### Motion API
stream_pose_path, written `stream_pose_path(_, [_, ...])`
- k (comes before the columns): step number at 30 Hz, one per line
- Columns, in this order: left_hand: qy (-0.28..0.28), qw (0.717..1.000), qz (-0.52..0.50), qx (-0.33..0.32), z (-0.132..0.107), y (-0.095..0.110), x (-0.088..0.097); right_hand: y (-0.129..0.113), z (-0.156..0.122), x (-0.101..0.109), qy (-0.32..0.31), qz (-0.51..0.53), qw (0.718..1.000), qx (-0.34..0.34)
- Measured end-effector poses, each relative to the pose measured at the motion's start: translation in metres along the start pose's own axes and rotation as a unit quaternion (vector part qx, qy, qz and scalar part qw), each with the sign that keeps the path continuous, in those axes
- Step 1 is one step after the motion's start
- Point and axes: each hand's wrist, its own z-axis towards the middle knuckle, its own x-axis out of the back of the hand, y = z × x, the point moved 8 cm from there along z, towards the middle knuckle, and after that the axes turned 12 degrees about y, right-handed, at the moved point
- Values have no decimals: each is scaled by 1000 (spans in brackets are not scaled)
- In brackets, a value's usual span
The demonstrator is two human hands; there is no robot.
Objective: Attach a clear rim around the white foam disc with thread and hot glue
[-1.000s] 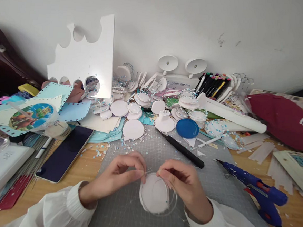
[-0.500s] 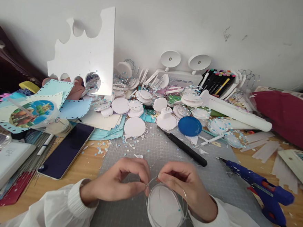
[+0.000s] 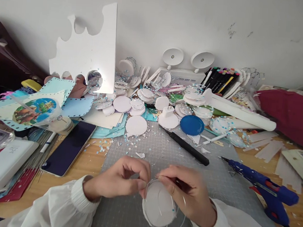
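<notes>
Over the grey cutting mat [image 3: 151, 148], both hands grip a white foam disc [image 3: 158, 205] fitted in a clear round plastic shell whose rim sticks out below it. My left hand [image 3: 122, 180] pinches the disc's upper left edge with thumb and fingers closed. My right hand [image 3: 184, 192] curls round the disc's top and right side, fingers closed on the rim. A few blue flecks sit on the disc. White sleeves cover both wrists.
A black pen [image 3: 186, 147] lies on the mat behind the hands. A blue glue gun [image 3: 262, 190] rests at the right. A dark phone [image 3: 68, 147] lies at the left. Several white discs [image 3: 136, 125], a blue lid [image 3: 191, 125], markers [image 3: 221, 80] and a cut foam board [image 3: 87, 50] crowd the back.
The disc in its clear shell has tilted and shifted slightly between the fingers. Both hands stay at the same spot on the mat. The camera view has crept a little closer.
</notes>
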Motion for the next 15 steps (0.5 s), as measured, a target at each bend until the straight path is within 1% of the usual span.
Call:
stream_pose_path(3, [3, 999, -41, 17, 1, -1, -1, -7, -4, 3, 28, -31, 998, 50])
stream_pose_path(5, [13, 999, -34, 11, 2, 0, 0, -10, -6, 6, 50, -51, 995, 73])
stream_pose_path(7, [46, 998, 24, -29, 2, 5, 6, -11, -7, 12, 85, -70, 990, 85])
stream_pose_path(8, [71, 992, 75, -67, 2, 10, 9, -11, -7, 15, 102, -77, 988, 88])
stream_pose_path(9, [97, 979, 139, -115, 0, 18, 12, -11, -7, 17, 117, -83, 986, 89])
stream_pose_path(10, [122, 956, 208, -167, -2, 25, 13, -11, -7, 19, 127, -89, 984, 92])
stream_pose_path(12, [156, 892, 337, -258, -10, 38, 12, -11, -6, 18, 128, -98, 982, 96])
stream_pose_path(13, [162, 862, 381, -292, -13, 41, 9, -11, -6, 17, 123, -101, 982, 97])
stream_pose_path(14, [162, 840, 410, -316, -16, 44, 6, -10, -6, 16, 119, -104, 983, 97])
stream_pose_path(15, [158, 828, 423, -334, -18, 45, 4, -10, -6, 15, 118, -108, 982, 100])
